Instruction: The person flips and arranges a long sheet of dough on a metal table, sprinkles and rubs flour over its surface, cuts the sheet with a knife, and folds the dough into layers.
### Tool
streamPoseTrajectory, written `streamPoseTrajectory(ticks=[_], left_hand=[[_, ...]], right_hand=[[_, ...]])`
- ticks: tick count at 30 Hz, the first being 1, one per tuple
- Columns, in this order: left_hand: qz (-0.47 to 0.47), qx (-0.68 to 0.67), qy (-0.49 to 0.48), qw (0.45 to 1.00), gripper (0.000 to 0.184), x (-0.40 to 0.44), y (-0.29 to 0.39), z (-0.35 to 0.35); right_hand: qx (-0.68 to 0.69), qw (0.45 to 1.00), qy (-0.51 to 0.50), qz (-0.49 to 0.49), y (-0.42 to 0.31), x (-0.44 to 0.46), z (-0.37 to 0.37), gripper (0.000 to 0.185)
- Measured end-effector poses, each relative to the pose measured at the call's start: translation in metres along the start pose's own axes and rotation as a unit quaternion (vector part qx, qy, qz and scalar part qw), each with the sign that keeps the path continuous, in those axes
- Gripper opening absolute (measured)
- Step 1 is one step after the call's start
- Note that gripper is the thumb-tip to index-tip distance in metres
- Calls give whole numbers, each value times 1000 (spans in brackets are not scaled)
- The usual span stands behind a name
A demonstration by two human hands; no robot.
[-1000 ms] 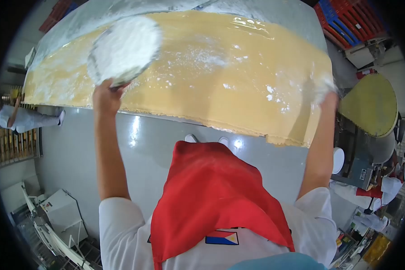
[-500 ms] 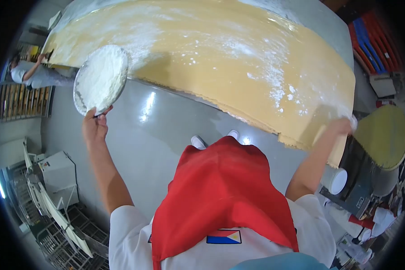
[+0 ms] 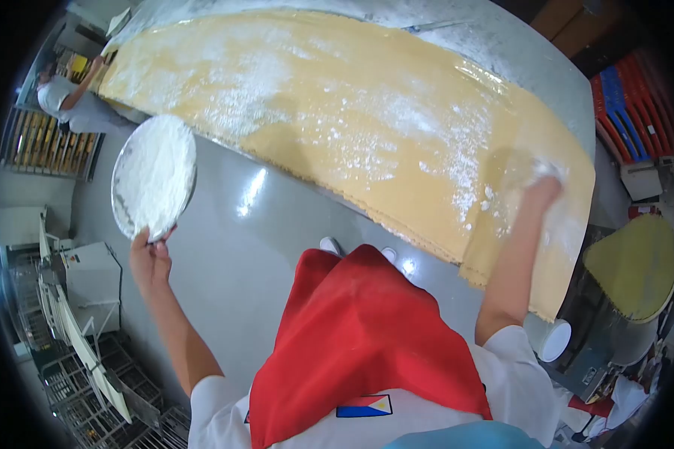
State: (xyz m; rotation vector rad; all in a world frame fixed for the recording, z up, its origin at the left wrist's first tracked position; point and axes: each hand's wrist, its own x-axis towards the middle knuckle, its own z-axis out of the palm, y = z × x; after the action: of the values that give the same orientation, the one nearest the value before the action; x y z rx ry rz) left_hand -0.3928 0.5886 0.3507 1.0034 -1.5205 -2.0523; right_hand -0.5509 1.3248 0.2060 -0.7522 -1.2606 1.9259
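Right hand [image 3: 544, 191] shifted inward, perhaps touching dough [image 3: 329, 90], fingers too blurred to tell; left hand [image 3: 152, 258] clamps bowl [image 3: 156, 176].

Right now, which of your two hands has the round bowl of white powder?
The left hand, gripping the round bowl by its near edge. The right hand has no bowl and is out at the right part of the yellow sheet.
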Motion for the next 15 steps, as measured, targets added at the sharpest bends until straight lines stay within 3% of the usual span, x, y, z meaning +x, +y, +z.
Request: streamPoseTrajectory(ticks=[1,3,5,8,9,11,12,14,15], left_hand=[[2,10,-5,1000,47,3,5,-1],[5,17,-18,1000,46,20,13,14],[11,3,-46,999,45,45,16,41],[-8,26,-108,994,43,107,16,95],[-10,28,-121,992,43,127,17,118],[-17,24,-160,987,41,164,11,166],[-25,24,-173,984,41,185,7,191],[-31,29,-235,971,40,226,-1,242],[-31,32,-266,963,39,245,-5,272]], right_hand=[[62,997,44,-25,0,48,-38,18],[-6,998,44,-51,-8,74,-31,26],[-195,978,-68,-23,21,71,26,38],[-470,840,-272,-20,58,-3,146,61],[-408,840,-319,-161,74,-31,178,55],[-303,868,-370,-132,60,-69,225,47],[-311,870,-357,-135,54,-67,241,47],[-507,825,-210,-134,45,-58,267,42],[-512,825,-196,-134,37,-52,278,42]])
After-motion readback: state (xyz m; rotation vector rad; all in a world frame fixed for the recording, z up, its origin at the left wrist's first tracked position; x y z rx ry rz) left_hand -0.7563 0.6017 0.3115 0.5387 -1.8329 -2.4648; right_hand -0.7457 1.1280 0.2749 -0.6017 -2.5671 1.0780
